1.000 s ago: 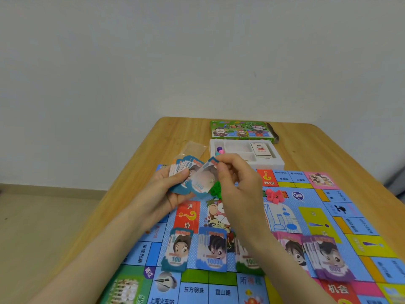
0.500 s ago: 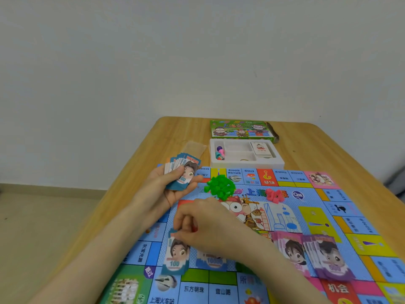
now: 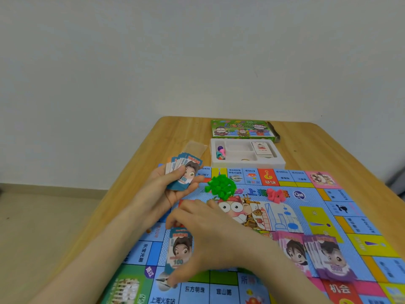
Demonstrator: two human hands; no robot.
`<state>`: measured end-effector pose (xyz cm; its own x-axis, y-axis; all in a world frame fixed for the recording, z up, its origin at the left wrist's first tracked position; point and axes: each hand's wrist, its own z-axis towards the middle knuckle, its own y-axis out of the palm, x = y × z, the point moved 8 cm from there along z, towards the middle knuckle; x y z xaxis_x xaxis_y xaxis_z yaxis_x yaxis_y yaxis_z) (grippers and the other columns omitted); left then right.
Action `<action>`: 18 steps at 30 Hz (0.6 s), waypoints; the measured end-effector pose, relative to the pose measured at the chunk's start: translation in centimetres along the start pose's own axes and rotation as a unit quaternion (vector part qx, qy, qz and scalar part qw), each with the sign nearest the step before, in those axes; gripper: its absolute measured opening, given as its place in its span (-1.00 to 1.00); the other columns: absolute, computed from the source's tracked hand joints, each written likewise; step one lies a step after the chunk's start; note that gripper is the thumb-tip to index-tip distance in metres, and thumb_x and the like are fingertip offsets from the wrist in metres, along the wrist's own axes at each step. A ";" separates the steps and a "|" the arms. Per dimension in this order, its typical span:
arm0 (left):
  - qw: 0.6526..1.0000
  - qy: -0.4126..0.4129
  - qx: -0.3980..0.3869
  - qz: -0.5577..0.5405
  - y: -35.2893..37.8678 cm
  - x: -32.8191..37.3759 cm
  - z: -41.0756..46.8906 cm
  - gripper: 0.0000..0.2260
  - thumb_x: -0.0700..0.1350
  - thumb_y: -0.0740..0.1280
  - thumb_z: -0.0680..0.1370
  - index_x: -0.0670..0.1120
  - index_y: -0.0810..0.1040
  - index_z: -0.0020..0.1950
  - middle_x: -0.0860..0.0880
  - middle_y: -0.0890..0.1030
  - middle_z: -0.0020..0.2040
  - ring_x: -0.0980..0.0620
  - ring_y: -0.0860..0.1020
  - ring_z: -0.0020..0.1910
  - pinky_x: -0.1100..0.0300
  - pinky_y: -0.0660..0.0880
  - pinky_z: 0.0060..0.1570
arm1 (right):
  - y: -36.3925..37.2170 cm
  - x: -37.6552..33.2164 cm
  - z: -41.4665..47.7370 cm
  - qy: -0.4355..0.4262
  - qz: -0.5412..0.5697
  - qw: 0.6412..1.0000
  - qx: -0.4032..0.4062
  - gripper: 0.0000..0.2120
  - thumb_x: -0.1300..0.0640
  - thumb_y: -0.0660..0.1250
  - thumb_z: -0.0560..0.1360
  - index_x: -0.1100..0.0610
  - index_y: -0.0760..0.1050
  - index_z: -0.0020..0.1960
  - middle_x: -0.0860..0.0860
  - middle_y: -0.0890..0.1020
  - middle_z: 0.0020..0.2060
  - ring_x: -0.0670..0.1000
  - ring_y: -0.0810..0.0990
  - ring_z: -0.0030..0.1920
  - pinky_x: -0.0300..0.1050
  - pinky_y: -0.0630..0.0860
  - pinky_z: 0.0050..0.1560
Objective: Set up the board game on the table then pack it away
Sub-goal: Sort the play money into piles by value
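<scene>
The game board (image 3: pixel 350 224) lies unfolded on the near part of the wooden table (image 3: pixel 317 148). The left hand (image 3: pixel 173 194) grips a fan of blue 100 notes (image 3: pixel 185 172) above the board's far left corner. The right hand (image 3: pixel 214 235) is palm down over the board, fingers bent at the top edge of a blue 100 pile (image 3: pixel 178 251) and thumb at its lower end; whether it pinches the pile or only touches it I cannot tell. Green houses (image 3: pixel 221 188) and pink pieces (image 3: pixel 276 195) sit heaped mid-board, with pink notes (image 3: pixel 293 249) and purple 500 notes (image 3: pixel 331 260) to the right. Beyond the board stand the white tray (image 3: pixel 247 164), the box lid (image 3: pixel 241 128) and a clear bag (image 3: pixel 195 148).
</scene>
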<state>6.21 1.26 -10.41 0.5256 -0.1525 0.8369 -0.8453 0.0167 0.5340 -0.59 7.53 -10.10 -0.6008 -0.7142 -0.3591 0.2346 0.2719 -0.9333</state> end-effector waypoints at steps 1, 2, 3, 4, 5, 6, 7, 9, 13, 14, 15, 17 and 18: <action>1.000 0.000 0.000 0.002 0.1 0.0 0.0 -0.79 -0.27 0.20 0.58 -0.32 0.45 0.19 -0.19 0.69 -0.16 -0.08 0.69 -0.22 0.24 0.62 -0.30 | 0.0 -0.1 0.0 -0.004 -0.008 1.000 0.003 -0.36 -0.22 0.47 0.31 0.00 0.33 0.26 -0.10 0.37 0.11 -0.08 0.30 0.15 -0.08 0.17 0.21; 1.000 0.000 -0.001 0.004 0.1 0.0 0.0 -0.80 -0.27 0.19 0.59 -0.32 0.46 0.17 -0.18 0.69 -0.15 -0.08 0.69 -0.22 0.24 0.62 -0.29 | 0.1 -0.2 0.1 -0.008 -0.013 1.000 0.006 -0.36 -0.20 0.47 0.32 0.00 0.32 0.27 -0.09 0.36 0.11 -0.07 0.30 0.14 -0.08 0.16 0.18; 1.000 -0.001 -0.001 0.004 0.1 0.0 0.0 -0.80 -0.27 0.19 0.59 -0.31 0.46 0.17 -0.18 0.69 -0.14 -0.08 0.69 -0.22 0.24 0.62 -0.29 | 0.1 -0.2 0.1 -0.012 -0.014 1.000 0.008 -0.38 -0.18 0.47 0.33 0.01 0.32 0.27 -0.09 0.36 0.10 -0.08 0.30 0.12 -0.09 0.15 0.15; 1.000 -0.002 -0.002 0.003 0.1 0.0 -0.1 -0.81 -0.27 0.19 0.59 -0.31 0.47 0.16 -0.19 0.69 -0.13 -0.08 0.69 -0.22 0.24 0.62 -0.28 | 0.1 -0.3 0.0 -0.014 -0.011 1.000 0.011 -0.39 -0.16 0.46 0.34 0.01 0.32 0.27 -0.09 0.36 0.10 -0.08 0.29 0.09 -0.10 0.15 0.13; 1.000 -0.002 -0.001 0.002 0.1 0.0 -0.1 -0.81 -0.28 0.19 0.59 -0.31 0.47 0.16 -0.19 0.69 -0.13 -0.08 0.69 -0.22 0.24 0.62 -0.28 | 0.1 -0.2 0.0 -0.016 -0.008 1.000 0.013 -0.40 -0.16 0.46 0.35 0.02 0.32 0.27 -0.09 0.37 0.10 -0.09 0.29 0.08 -0.11 0.14 0.11; 1.000 -0.003 0.000 0.001 0.1 0.0 0.0 -0.81 -0.28 0.19 0.59 -0.31 0.47 0.16 -0.19 0.69 -0.13 -0.09 0.69 -0.22 0.23 0.62 -0.28 | 0.0 -0.2 -0.1 -0.016 -0.003 1.000 0.017 -0.40 -0.17 0.46 0.35 0.02 0.32 0.26 -0.09 0.38 0.10 -0.09 0.31 0.08 -0.11 0.15 0.10; 1.000 -0.003 0.000 0.001 0.1 0.0 -0.1 -0.81 -0.28 0.19 0.59 -0.31 0.47 0.16 -0.19 0.69 -0.14 -0.09 0.69 -0.22 0.23 0.62 -0.29 | -0.2 -0.2 -0.1 -0.015 0.005 1.000 0.022 -0.41 -0.19 0.46 0.34 0.03 0.33 0.24 -0.10 0.39 0.08 -0.08 0.33 0.08 -0.11 0.17 0.10; 1.000 -0.005 -0.001 0.001 0.1 0.0 -0.1 -0.83 -0.28 0.20 0.59 -0.31 0.47 0.13 -0.19 0.69 -0.17 -0.07 0.69 -0.24 0.25 0.61 -0.33 | -0.8 -0.1 -0.1 -0.002 0.025 0.998 0.050 -0.45 -0.25 0.43 0.34 0.04 0.37 0.16 -0.14 0.40 0.01 -0.10 0.37 0.02 -0.11 0.23 0.10; 1.000 0.004 -0.008 0.024 0.0 0.0 -0.1 -0.84 -0.27 0.25 0.53 -0.28 0.50 0.09 -0.14 0.68 -0.22 0.01 0.68 -0.27 0.27 0.59 -0.35 | -3.7 1.8 -0.3 0.058 0.155 0.961 0.221 -0.69 -0.17 0.34 0.45 0.09 0.45 -0.13 -0.07 0.50 -0.24 -0.06 0.46 -0.21 -0.03 0.45 -0.10; 0.999 0.007 -0.009 0.038 -0.1 0.1 0.0 -0.83 -0.25 0.28 0.50 -0.27 0.52 0.06 -0.11 0.67 -0.23 0.03 0.67 -0.27 0.26 0.59 -0.34 | -4.3 2.7 -0.6 0.081 0.191 0.939 0.274 -0.72 -0.12 0.33 0.47 0.10 0.44 -0.19 -0.03 0.51 -0.30 -0.04 0.46 -0.26 0.04 0.47 -0.16; 0.999 0.009 -0.009 0.046 -0.1 0.0 0.0 -0.81 -0.24 0.30 0.46 -0.26 0.53 0.04 -0.10 0.67 -0.23 0.05 0.66 -0.27 0.26 0.60 -0.33 | -4.7 3.6 -1.0 0.105 0.217 0.917 0.319 -0.74 -0.07 0.32 0.49 0.10 0.43 -0.22 0.01 0.51 -0.34 -0.02 0.45 -0.30 0.09 0.47 -0.19; 0.998 0.005 -0.012 0.054 -0.1 -0.1 0.0 -0.79 -0.23 0.33 0.38 -0.25 0.54 -0.01 -0.10 0.67 -0.25 0.06 0.66 -0.28 0.28 0.59 -0.34 | -5.2 4.9 -1.7 0.145 0.248 0.882 0.373 -0.77 -0.02 0.32 0.51 0.10 0.40 -0.20 0.05 0.48 -0.36 0.01 0.43 -0.32 0.09 0.46 -0.22; 0.998 -0.001 -0.015 0.062 0.1 -0.2 0.0 -0.79 -0.23 0.34 0.37 -0.24 0.53 -0.02 -0.09 0.67 -0.26 0.06 0.66 -0.30 0.29 0.59 -0.37 | -5.3 5.3 -1.9 0.158 0.254 0.873 0.384 -0.79 0.00 0.32 0.51 0.09 0.38 -0.16 0.03 0.46 -0.35 0.00 0.41 -0.32 0.07 0.46 -0.22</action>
<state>6.05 1.34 -10.57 0.4161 -0.1487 0.8971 -0.9011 0.0650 0.4288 -6.49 3.54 -7.03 -0.4216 -0.3806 -0.8231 0.9034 -0.0974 -0.4177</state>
